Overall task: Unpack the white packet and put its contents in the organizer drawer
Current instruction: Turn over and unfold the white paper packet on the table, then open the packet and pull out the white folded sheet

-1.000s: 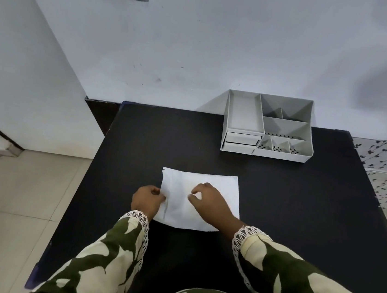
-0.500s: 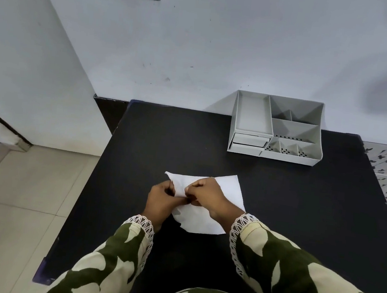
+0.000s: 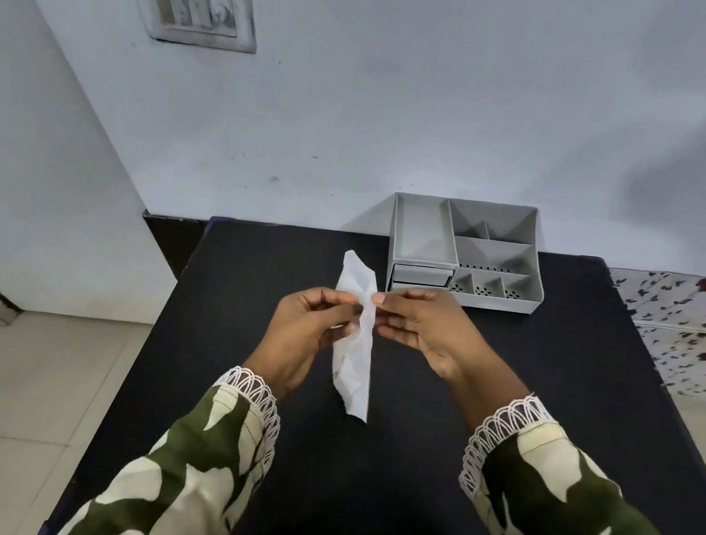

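Both hands pinch the white packet [image 3: 354, 338] at its upper part, left hand [image 3: 306, 332] and right hand [image 3: 423, 330] facing each other, thumbs on top. The packet hangs edge-on above the black table [image 3: 593, 382]; faint print on it is unreadable. The grey organizer [image 3: 467, 254] stands by the wall [image 3: 406, 97], drawer [image 3: 420, 275] shut.

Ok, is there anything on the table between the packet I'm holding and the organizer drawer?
Nothing visible. The white packet is pinched between left hand and right hand, and only bare black table lies before the organizer's closed drawer.
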